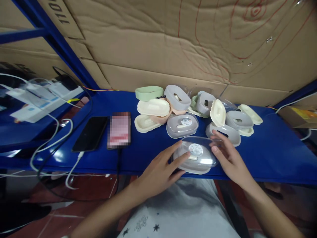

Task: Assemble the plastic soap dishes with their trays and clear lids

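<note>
Head view: left grip point(160, 168) partly hides the clear-lidded box point(200, 156).

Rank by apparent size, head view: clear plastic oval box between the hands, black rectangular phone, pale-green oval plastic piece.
1. Clear box
2. Black phone
3. Green piece
Green piece sits farther back; true size unsure.

A box point(201, 162) is placed at the near edge of the table point(146, 155), between the left hand point(159, 165) and the right hand point(230, 160). Behind it, slightly left, a second box point(182, 127) is set; a base point(232, 134) is laid behind the right hand. Loose parts point(153, 107) are spread farther back, before the cardboard point(136, 49). Two phones point(90, 134) are laid side by side to the left, with a power strip point(44, 105) positioned beyond.
</note>
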Available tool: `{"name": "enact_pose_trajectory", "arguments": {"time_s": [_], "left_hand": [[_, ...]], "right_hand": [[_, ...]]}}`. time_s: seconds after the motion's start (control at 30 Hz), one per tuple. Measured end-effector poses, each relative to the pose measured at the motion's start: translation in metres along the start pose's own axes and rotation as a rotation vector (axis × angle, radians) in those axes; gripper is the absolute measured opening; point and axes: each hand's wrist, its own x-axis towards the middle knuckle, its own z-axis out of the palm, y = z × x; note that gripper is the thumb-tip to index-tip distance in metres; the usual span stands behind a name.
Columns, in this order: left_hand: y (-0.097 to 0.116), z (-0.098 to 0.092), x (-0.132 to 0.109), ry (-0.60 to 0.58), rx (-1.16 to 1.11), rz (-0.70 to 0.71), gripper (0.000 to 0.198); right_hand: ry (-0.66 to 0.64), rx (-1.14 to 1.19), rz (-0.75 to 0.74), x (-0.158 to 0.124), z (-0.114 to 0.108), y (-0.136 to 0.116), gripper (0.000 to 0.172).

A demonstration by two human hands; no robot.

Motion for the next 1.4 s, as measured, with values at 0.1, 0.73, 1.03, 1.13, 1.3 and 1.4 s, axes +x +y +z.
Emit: {"name": "enact_pose_trajectory", "arguments": {"time_s": [0.1, 0.73, 1.03, 1.13, 1.3, 1.4], "left_hand": [[-0.001, 0.000, 0.000, -0.001, -0.021, 0.001, 0.053], [-0.006, 0.003, -0.004, 0.004, -0.200, -0.184, 0.064], [-0.001, -0.015, -0.003, -0.040, -0.041, -0.193, 0.068], [-0.008, -0.022, 0.001, 0.037, 0.171, -0.305, 0.067], [-0.024, -0.015, 0.009, 0.041, 0.524, -0.491, 0.075], [-0.026, -0.012, 0.010, 0.011, 0.575, -0.511, 0.072]], "right_hand": [[-0.100, -0.209, -0.184, -0.005, 0.002, -0.006, 0.054], [-0.257, -0.503, -0.667, -0.014, 0.020, -0.011, 0.080], [-0.246, -0.520, -0.624, -0.029, 0.006, -0.008, 0.074], [-0.211, -0.504, -0.567, -0.049, -0.011, 0.001, 0.071], [-0.090, -0.532, -0.356, -0.083, -0.048, 0.024, 0.066], [0.050, -0.590, -0.207, -0.098, -0.070, 0.039, 0.060]]}}
